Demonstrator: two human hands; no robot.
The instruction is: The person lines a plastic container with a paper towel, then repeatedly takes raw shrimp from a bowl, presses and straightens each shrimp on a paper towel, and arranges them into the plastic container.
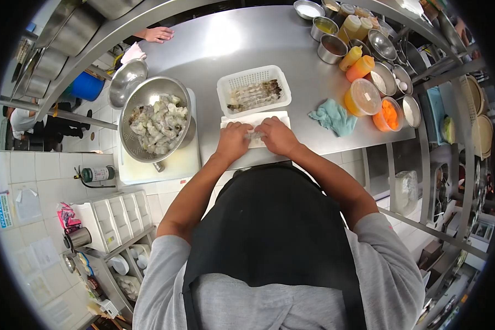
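Observation:
My left hand (234, 138) and my right hand (278, 136) meet over a small white board (246, 118) near the table's front edge. Between my fingertips is a pale grey shrimp (253, 135), pinched from both sides and partly covered by the fingers. Just beyond the board, a white perforated basket (223, 93) holds a row of straightened shrimp (256, 95) with dark tails. On the left, a steel colander (130, 142) is heaped with raw, curled shrimp (158, 122).
The colander stands on a large cutting board (184, 163), beside a steel bowl (127, 80). Another person's hand (158, 34) rests at the table's far left. To the right lie a green cloth (335, 117), an orange tub (362, 98), squeeze bottles (361, 67) and several bowls.

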